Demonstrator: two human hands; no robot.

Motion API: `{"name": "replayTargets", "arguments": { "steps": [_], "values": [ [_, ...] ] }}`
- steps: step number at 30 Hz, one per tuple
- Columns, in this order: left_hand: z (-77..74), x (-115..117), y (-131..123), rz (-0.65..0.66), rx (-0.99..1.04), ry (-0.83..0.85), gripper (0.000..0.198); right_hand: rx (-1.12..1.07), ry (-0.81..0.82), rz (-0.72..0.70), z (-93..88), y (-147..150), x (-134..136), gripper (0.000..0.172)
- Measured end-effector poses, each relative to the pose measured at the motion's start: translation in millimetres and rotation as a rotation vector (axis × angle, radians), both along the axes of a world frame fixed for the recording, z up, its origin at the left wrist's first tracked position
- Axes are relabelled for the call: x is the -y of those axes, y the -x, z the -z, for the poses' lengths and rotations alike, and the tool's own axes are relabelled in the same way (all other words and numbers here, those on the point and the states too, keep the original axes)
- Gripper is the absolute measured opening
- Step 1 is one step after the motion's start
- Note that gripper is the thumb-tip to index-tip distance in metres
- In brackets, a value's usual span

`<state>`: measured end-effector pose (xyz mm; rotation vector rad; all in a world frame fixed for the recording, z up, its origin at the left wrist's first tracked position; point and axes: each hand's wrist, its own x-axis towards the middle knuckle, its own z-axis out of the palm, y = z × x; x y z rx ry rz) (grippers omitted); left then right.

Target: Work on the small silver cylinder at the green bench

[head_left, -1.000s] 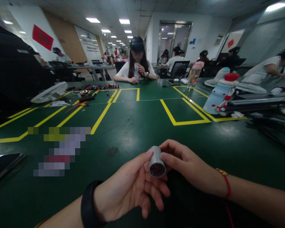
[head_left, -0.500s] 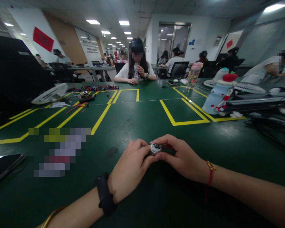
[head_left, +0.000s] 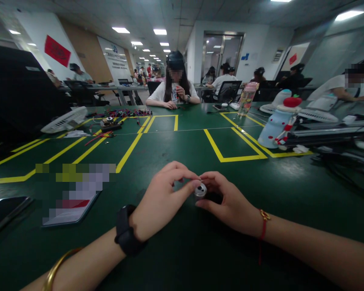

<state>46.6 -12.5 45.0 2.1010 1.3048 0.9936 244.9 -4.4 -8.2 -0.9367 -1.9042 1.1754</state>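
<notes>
A small round metal motor-like part (head_left: 200,190), with a silver top and dark holes, is between my hands just above or on the green table. My right hand (head_left: 227,198) curls round it from the right, thumb at the near side and fingers at the far side. Over the part's far rim, my left hand (head_left: 166,198) has thumb and index fingertip pinched together. Whatever is in that pinch, if anything, is too small to make out. The motor's underside is hidden.
A blurred-out phone-like slab (head_left: 79,210) and a dark phone (head_left: 6,214) lie to the left. Wires (head_left: 130,113) and a white fan (head_left: 65,120) are farther back. A blue bottle (head_left: 271,128), metal rails (head_left: 330,131) and black cables (head_left: 346,165) are on the right. Another person (head_left: 172,89) sits opposite.
My left hand has risen from the motor's side, its thumb and index finger now pinching over the top. The right hand's fingers have loosened slightly around the part, which now tilts differently.
</notes>
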Motion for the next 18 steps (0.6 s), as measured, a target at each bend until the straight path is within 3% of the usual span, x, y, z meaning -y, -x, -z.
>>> {"name": "replayTargets", "arguments": {
  "steps": [3, 9, 13, 16, 18],
  "values": [
    [4.5, -2, 6, -0.086, -0.018, 0.013, 0.016, 0.086, -0.091, 0.074, -3.0, -2, 0, 0.045],
    [38.4, 2, 10, -0.015, -0.233, 0.101, 0.013, 0.084, -0.074, 0.068, 0.0, 1, 0, 0.043],
    [40.5, 4, 6, -0.017, -0.213, 0.109, 0.017, 0.048, -0.023, 0.077, -5.4, -3, -4, 0.045],
    [30.8, 6, 19, -0.036, -0.148, 0.17, 0.028, 0.044, 0.009, 0.214, -19.0, -36, -11, 0.05],
    [25.1, 10, 37, -0.08, -0.12, 0.186, 0.032, 0.149, -0.03, 0.419, -26.2, -79, -17, 0.058]
  ]
}}
